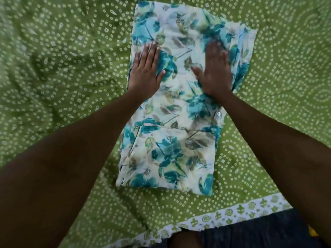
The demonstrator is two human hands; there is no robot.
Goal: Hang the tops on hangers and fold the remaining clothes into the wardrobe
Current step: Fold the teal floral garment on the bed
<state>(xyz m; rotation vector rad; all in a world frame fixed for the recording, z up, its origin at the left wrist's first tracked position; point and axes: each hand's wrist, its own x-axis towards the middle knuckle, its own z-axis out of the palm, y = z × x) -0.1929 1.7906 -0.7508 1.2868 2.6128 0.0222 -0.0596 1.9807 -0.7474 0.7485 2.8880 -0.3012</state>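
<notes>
While both arms are reaching forward from the bottom corners of the frame, the floral garment (172, 108) is lying folded into a long strip in the middle of the picture, on a green bedsheet (62, 68) with a pattern of white dots. The garment is white with teal flowers and grey-green leaves, and it is stretching from the top centre of the frame down to the lower centre. A small pale button (218, 114) is showing near its right edge, just below the right wrist. At the upper right part of the garment, some layers of cloth are sticking out to the side and are lying a little uneven.

The left hand (146, 68) is lying flat on the left edge of the garment, with the fingers straight and close together and the thumb pointing to the right. The right hand (215, 68) is also pressing flat on the cloth, near the right side, with straight fingers; it is a little blurred. Neither hand is gripping anything, and the two hands are staying apart with printed cloth between them.

At the bottom of the frame, the white border (223, 215) of the bedsheet is running diagonally, and below it dark fabric (250, 235) is showing.
</notes>
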